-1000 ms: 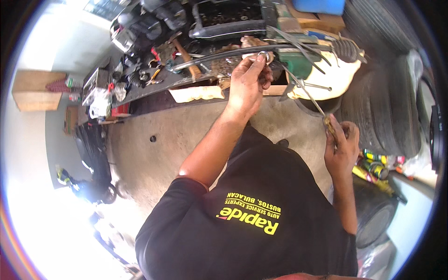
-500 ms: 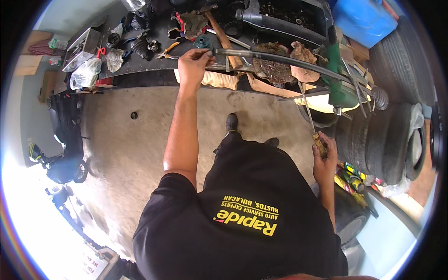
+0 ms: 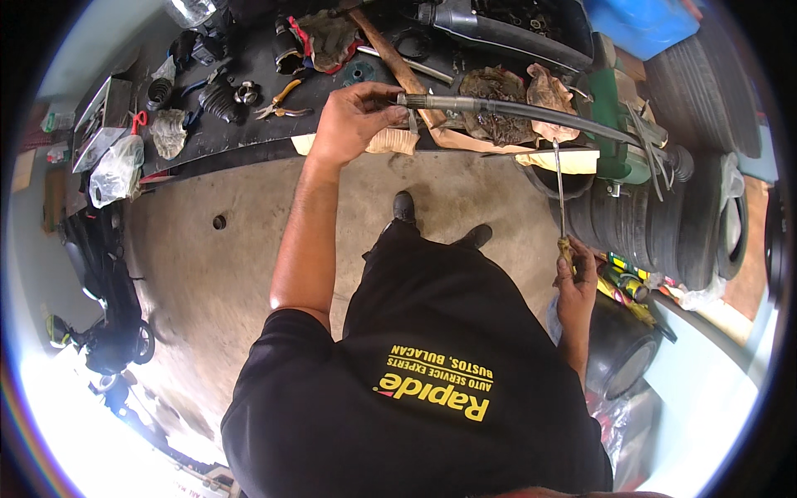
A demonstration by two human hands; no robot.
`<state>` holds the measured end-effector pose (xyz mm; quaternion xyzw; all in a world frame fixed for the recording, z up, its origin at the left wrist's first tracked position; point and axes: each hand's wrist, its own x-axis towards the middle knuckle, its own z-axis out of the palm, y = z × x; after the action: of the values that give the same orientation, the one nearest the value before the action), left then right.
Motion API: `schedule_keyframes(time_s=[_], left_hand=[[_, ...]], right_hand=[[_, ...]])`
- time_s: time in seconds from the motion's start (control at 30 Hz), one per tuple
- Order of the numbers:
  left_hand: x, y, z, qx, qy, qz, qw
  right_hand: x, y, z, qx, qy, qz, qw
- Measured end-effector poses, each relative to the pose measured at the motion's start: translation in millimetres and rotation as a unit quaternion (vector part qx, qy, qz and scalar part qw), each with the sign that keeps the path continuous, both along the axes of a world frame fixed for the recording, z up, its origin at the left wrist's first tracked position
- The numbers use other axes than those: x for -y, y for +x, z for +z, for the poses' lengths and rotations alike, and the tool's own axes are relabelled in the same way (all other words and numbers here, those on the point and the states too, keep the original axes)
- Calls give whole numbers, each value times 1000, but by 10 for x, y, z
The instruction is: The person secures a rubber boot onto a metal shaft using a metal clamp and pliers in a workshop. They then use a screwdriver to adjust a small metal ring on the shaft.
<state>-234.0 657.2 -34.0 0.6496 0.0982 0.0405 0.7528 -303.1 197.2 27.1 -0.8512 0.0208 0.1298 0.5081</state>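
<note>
A long black axle shaft (image 3: pixel 531 110) runs across above the front edge of the workbench. Its bare, splined metal end points left, and its right end carries a ribbed rubber boot (image 3: pixel 681 163) beside the green bench vise (image 3: pixel 618 124). My left hand (image 3: pixel 353 122) is closed at the splined tip, thumb below and fingers above. In my right hand (image 3: pixel 575 282), fingers wrap the yellowish handle of a long screwdriver (image 3: pixel 561 195). Its blade points away from me, its tip near a greasy tan rag (image 3: pixel 552 100) under the shaft.
On the bench lie a wooden-handled hammer (image 3: pixel 386 46), orange-handled pliers (image 3: pixel 282 101), a metal tube (image 3: pixel 407 65), black rubber boots (image 3: pixel 220 98) and a dark greasy rag (image 3: pixel 496 106). Stacked tires (image 3: pixel 664 232) stand at the right. A small black ring (image 3: pixel 219 222) lies on the concrete floor.
My left hand has moved right against the splined tip, its fingers now around it. The screwdriver stands more upright, held in the right hand. The view has shifted slightly.
</note>
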Motion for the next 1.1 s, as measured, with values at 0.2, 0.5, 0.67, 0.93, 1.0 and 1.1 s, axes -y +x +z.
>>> schedule_keyframes(time_s=[0.2, 0.5, 0.67, 0.93, 1.0, 1.1], left_hand=[[-81, 58, -63, 4, -7, -32, 999], [15, 44, -141, 53, -41, -11, 998], [51, 37, -171, 51, -31, -6, 998], [26, 20, -181, 46, -54, -12, 997], [-27, 6, -160, 43, -45, -15, 998], [-171, -54, -89, 20, -19, 2, 1000]], right_hand=[[-167, -23, -6, -12, 20, -17, 1000], [-346, 24, 47, -32, 34, -21, 999], [-380, 27, 83, -51, 33, -14, 998], [-347, 77, 116, -28, 44, 12, 999], [-329, 113, 130, -24, 45, 14, 999], [-276, 128, 143, -17, 56, 9, 998]])
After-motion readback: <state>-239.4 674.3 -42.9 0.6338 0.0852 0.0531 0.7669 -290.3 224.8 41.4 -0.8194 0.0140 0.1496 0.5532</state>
